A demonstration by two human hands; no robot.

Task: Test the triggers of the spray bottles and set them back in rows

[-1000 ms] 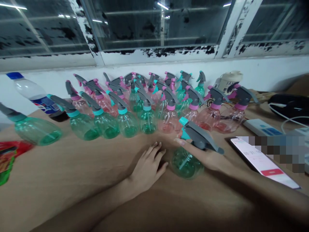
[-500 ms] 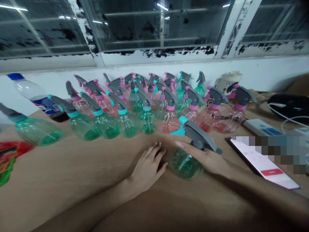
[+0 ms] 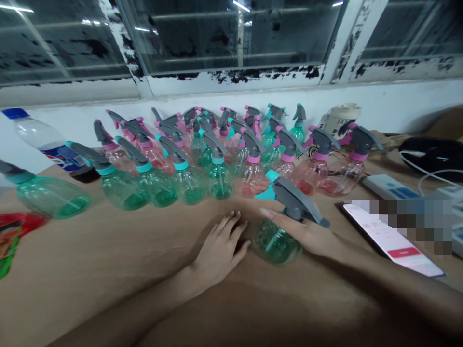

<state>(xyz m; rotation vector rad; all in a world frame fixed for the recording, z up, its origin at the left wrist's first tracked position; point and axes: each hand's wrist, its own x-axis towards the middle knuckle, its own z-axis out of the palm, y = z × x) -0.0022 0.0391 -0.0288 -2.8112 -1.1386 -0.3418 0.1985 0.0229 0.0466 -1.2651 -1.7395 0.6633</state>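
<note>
A green spray bottle (image 3: 277,241) with a grey and teal trigger head (image 3: 294,201) stands on the brown table (image 3: 108,260). My right hand (image 3: 307,233) is wrapped round its neck under the trigger head. My left hand (image 3: 220,248) lies flat on the table just left of the bottle, fingers stretched out, holding nothing. Behind both hands stand rows of several green spray bottles (image 3: 188,180) and pink spray bottles (image 3: 253,176) with grey triggers.
A phone (image 3: 392,241) with a lit screen lies right of my hand. A power strip (image 3: 387,185), white cables and a black object (image 3: 432,152) sit at far right. A water bottle (image 3: 47,142) and a red packet (image 3: 14,229) are at the left. A white wall and window run behind.
The green bottle in my right hand has turned so its teal nozzle points left, and it has shifted slightly. My left hand has stayed flat on the table.
</note>
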